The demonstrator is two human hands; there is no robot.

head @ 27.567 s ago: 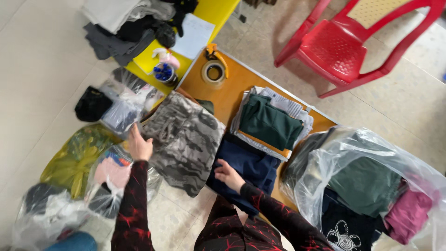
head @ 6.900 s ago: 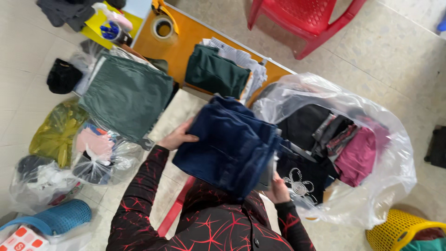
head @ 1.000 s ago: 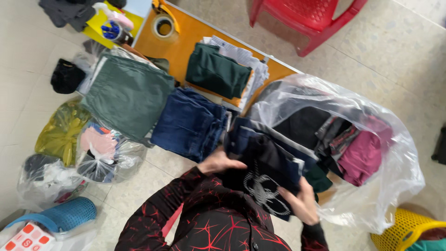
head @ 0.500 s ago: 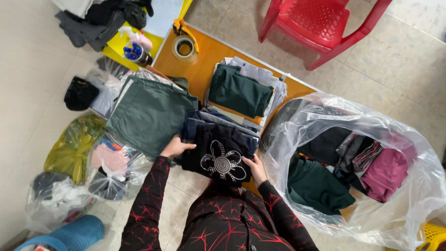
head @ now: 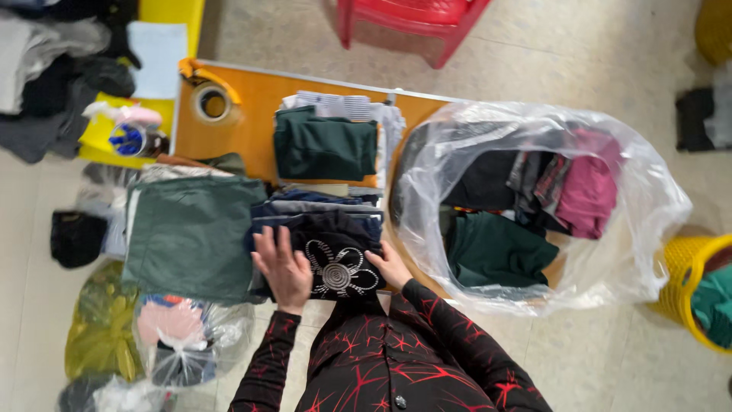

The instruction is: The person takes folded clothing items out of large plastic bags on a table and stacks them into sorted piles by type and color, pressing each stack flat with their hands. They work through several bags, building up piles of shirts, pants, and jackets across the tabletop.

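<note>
A folded black garment (head: 335, 255) with a white flower print lies on top of a stack of dark blue folded clothes (head: 316, 210) on the orange table (head: 255, 114). My left hand (head: 284, 267) rests flat, fingers spread, on the garment's left edge. My right hand (head: 390, 265) presses its right edge, next to the big clear plastic bag (head: 610, 229). Neither hand grips anything. To the left lies a folded grey-green garment (head: 191, 233). Behind the stack, a dark green folded garment (head: 324, 145) tops another pile.
The clear bag holds green, black and magenta clothes. A tape roll (head: 211, 101) sits on the table's far left corner. A red plastic chair (head: 412, 27) stands beyond. Bagged clothes (head: 179, 336) lie on the floor at left, a yellow basket (head: 698, 290) at right.
The black printed garment, held in the air a second ago, now lies on the blue stack. My hands have shifted to press its edges. The view has swung right.
</note>
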